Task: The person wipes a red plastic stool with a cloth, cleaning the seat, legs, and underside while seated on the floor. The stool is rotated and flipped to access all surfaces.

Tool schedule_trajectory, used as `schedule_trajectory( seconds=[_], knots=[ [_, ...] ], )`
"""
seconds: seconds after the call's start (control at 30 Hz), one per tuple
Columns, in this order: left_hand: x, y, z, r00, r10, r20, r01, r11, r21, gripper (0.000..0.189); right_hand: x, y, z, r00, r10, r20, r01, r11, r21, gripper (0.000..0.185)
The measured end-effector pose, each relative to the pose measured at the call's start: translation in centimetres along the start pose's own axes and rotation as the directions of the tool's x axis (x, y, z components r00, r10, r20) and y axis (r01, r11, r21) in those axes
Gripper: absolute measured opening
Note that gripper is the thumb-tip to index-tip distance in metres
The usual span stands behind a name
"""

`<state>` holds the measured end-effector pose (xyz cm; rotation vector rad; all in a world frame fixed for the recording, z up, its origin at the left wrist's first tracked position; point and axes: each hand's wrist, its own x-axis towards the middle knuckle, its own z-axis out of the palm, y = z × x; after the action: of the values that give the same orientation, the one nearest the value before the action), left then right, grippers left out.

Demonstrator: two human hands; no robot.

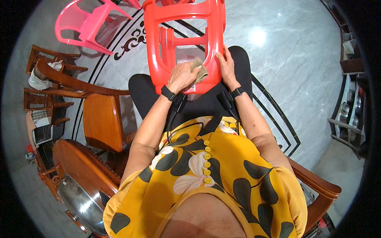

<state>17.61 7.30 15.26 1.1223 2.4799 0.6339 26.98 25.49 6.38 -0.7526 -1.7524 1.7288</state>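
Note:
A red plastic stool (pixel 183 10) stands between and in front of my knees, its open frame and crossbars facing up towards me. My left hand (pixel 185 76) holds a folded, greenish-brown cloth (pixel 200 71) against the near part of the stool, left of the right hand. My right hand (pixel 226 67) grips the stool's right side, with the thumb on its face and the other fingers around the outer edge. Both wrists carry black bands, with black cables beside them. The underside of the left palm is hidden.
A pink plastic chair (pixel 90 25) stands at the upper left. Wooden chairs, one with a white cloth (pixel 40 80) on it, are at the left. A wooden table (pixel 86 166) bears a shiny metal tray (pixel 82 202) at the lower left. A rack with metal ware (pixel 346 110) is at the far right.

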Motion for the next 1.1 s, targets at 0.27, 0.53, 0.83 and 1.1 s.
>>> schedule_trajectory(
  seconds=[0.27, 0.53, 0.83, 1.1],
  knots=[
    [-1.1, -3.1, -1.4, 0.937, -0.121, -0.327, 0.032, 0.963, -0.266, 0.038, 0.0, 1.5, -0.5, 0.994, 0.11, 0.009, -0.11, 0.98, 0.165, 0.048],
    [-2.1, -7.7, -5.7, 0.896, -0.248, -0.369, -0.127, 0.652, -0.747, 0.03, 0.2, 1.2, -1.2, 0.992, 0.038, -0.121, -0.032, 0.998, 0.057, 0.054],
    [-5.7, -12.3, -6.8, 0.825, -0.313, -0.47, -0.316, 0.433, -0.844, 0.032, 3.9, -2.4, -4.1, 0.929, 0.213, 0.303, -0.36, 0.709, 0.606, 0.047],
    [-2.4, -16.0, -2.0, 0.807, -0.436, -0.398, -0.373, 0.148, -0.916, 0.037, 4.9, -4.5, -2.2, 0.95, 0.184, 0.254, -0.3, 0.766, 0.569, 0.036]
  ],
)
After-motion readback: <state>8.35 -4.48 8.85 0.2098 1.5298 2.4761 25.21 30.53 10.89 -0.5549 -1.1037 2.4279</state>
